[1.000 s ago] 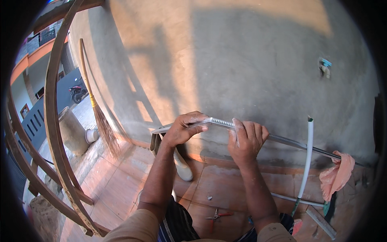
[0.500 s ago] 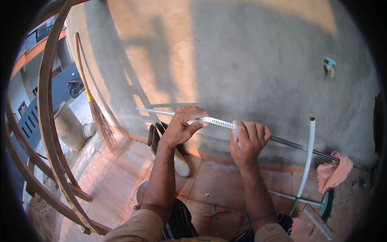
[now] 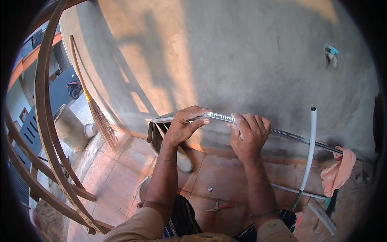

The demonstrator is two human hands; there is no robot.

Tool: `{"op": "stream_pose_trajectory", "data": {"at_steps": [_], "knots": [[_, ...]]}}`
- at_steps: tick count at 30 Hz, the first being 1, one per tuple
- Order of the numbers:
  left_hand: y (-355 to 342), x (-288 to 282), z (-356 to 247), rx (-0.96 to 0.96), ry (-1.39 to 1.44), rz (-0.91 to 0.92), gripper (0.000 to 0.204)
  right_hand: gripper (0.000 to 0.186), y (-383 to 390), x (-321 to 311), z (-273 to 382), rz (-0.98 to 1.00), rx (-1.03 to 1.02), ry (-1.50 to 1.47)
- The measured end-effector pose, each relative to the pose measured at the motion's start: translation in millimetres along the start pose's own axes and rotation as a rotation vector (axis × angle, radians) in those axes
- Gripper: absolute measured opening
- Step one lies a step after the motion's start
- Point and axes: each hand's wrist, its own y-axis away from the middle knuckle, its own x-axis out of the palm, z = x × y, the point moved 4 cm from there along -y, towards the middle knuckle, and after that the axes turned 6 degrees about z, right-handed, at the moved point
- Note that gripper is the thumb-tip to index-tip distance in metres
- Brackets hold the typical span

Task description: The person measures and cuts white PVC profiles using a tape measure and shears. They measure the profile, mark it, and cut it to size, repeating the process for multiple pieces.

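Observation:
A long, thin silvery metal strip (image 3: 221, 117) with a ribbed or notched face runs across in front of me at chest level. My left hand (image 3: 186, 124) pinches it between thumb and fingers, and just to the right of that grip the strip has a kink. My right hand (image 3: 250, 135) is wrapped round it farther right, thumb pressed along it. From there the strip slopes down right, passing a white hose-like tube (image 3: 313, 141) and ending near a salmon-pink cloth or bag (image 3: 338, 171). Its left end slants slightly downward.
Rubber boots (image 3: 184, 161) stand against the plastered wall (image 3: 258, 60). Red-handled pliers (image 3: 217, 207) and a short flat bar (image 3: 321, 215) lie on the tiles. To the left are a broom (image 3: 98, 113), a concrete cylinder (image 3: 71, 127) and a curved wooden frame (image 3: 45, 109).
The metal strip, nearly straight before, is now bent beside my left hand, its left end lower. Both hands keep their grip. The view has shifted slightly.

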Motion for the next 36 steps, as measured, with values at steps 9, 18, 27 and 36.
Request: {"op": "stream_pose_trajectory", "data": {"at_steps": [9,18,27,36], "knots": [[-1.1,-0.7,-8.2,-0.111,0.014,0.037,0.028,0.034,-12.8,-11.0,-1.7,0.120,-0.040,-0.013],[-23.3,-6.6,-20.4,-0.268,0.084,0.306,0.027,0.029,-25.1,-14.6,-9.2,0.396,0.058,-0.094],[-19.1,8.1,0.2,-0.190,0.255,0.234,0.032,0.029,-26.5,-10.5,-17.4,0.436,0.107,-0.139],[-5.9,57.7,22.1,-0.156,0.555,0.069,0.045,0.027,-18.5,-2.1,-24.9,0.412,0.126,-0.221]]}}
